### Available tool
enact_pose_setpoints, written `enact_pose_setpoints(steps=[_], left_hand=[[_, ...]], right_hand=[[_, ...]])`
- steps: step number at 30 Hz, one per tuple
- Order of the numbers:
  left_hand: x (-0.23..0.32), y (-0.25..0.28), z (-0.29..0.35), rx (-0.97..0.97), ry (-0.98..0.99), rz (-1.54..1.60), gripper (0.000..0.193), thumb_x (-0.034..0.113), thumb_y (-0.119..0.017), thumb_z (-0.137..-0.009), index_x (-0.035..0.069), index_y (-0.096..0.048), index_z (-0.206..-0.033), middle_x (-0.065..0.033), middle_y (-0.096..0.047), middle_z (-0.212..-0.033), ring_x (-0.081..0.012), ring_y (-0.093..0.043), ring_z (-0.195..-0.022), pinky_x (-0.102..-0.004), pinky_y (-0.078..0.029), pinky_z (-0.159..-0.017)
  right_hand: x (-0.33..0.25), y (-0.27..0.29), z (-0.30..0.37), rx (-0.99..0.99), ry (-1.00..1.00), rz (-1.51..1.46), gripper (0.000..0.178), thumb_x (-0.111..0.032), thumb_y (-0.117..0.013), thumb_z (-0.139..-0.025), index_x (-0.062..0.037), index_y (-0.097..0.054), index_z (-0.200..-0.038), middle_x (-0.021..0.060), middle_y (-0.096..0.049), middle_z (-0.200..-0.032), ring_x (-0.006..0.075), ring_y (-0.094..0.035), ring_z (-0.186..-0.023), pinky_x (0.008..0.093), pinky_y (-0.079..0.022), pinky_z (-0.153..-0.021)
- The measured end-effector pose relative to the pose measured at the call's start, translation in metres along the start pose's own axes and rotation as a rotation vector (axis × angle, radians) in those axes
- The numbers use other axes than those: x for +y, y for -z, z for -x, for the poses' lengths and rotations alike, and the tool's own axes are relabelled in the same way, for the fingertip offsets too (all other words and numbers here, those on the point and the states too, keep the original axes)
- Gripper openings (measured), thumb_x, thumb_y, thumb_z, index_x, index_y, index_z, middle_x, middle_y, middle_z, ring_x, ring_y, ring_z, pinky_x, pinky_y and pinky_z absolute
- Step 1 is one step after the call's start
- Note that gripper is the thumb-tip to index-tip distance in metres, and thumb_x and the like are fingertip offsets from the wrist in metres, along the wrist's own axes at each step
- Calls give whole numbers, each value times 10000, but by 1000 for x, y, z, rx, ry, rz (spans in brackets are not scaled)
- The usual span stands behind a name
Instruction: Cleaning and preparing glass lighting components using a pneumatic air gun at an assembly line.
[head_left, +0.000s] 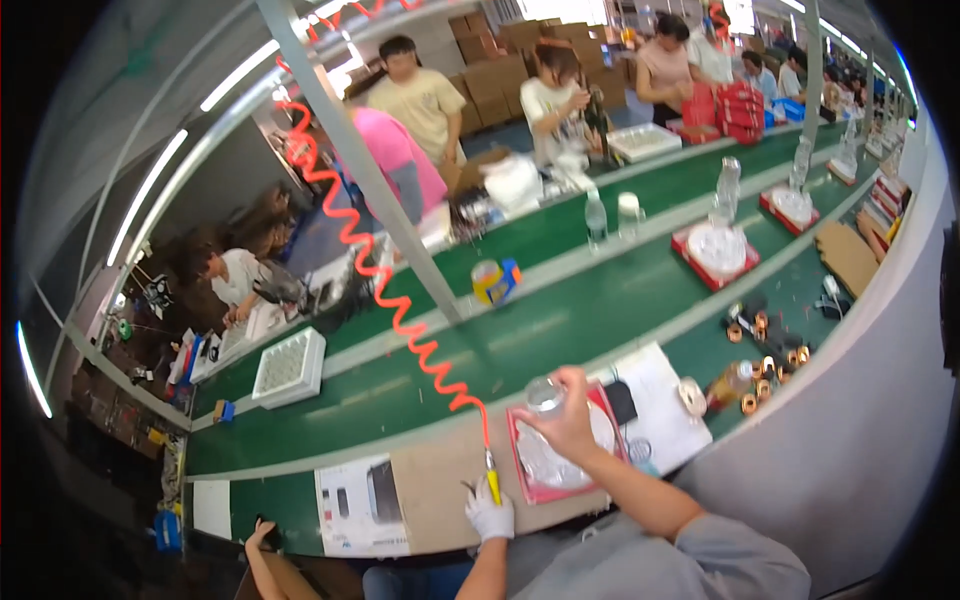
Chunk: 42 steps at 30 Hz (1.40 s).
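Note:
My left hand [490, 517], in a white glove, is closed on a yellow air gun [493, 485] at the near edge of the bench. An orange coiled hose [400, 325] runs from the gun's metal fitting up to the far left. My bare right hand [570, 418] grips a clear round container [545, 397], its circular end facing up. Beneath that hand lies a red square tray [527, 470] with a large clear round plastic piece [553, 466], partly hidden by my hand and forearm.
Green conveyors [500, 350] cross the view. Farther right stand red trays [722, 280] with clear parts and bottles. A white foam tray [290, 368] sits left; a tape roll [488, 282] is near a metal post [375, 150]. Copper-coloured fittings [765, 375] lie right. Several people work beyond.

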<state>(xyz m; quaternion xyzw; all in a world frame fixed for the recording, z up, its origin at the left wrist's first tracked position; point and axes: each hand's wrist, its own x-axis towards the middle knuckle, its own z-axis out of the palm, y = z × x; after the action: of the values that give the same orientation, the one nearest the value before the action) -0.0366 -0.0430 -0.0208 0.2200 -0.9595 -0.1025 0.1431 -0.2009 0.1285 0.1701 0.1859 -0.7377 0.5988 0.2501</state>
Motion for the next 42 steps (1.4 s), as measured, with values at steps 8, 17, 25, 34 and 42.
enact_pose_setpoints(steps=[8,17,25,34,42], left_hand=[[-37,-4,-8,25,126,45,522,183,-628,-768,23,-521,-1254,-140,-552,-1275,-367,-489,-1185,-482,-398,-965],[-45,-5,8,150,111,37,460,168,-613,-773,21,-554,-1204,-137,-594,-1216,-344,-510,-1181,-478,-410,-954],[-42,-1,7,150,111,55,467,175,-617,-770,21,-549,-1206,-135,-593,-1213,-352,-514,-1165,-477,-412,-953],[-40,0,4,146,132,49,464,174,-620,-768,28,-558,-1204,-130,-594,-1216,-348,-511,-1169,-474,-403,-964],[-36,0,5,126,152,49,488,172,-624,-766,26,-549,-1225,-158,-584,-1228,-350,-501,-1186,-477,-390,-979]], right_hand=[[80,101,34,-247,-316,63,230,-57,-630,-855,-8,-581,-1074,99,-603,-992,181,-609,-845,300,-498,-763],[109,151,154,-662,-563,624,433,-336,-746,-751,-39,-617,-1038,111,-621,-964,272,-627,-798,367,-507,-718],[127,136,144,-864,-302,911,252,-322,-689,-782,-73,-661,-814,110,-656,-805,296,-647,-758,410,-500,-643],[117,145,138,-733,-395,684,178,-212,-594,-855,-71,-688,-799,137,-668,-778,318,-646,-757,418,-502,-657],[113,148,143,-594,-544,552,172,-201,-592,-871,-62,-692,-888,125,-670,-847,321,-635,-771,401,-504,-680]])
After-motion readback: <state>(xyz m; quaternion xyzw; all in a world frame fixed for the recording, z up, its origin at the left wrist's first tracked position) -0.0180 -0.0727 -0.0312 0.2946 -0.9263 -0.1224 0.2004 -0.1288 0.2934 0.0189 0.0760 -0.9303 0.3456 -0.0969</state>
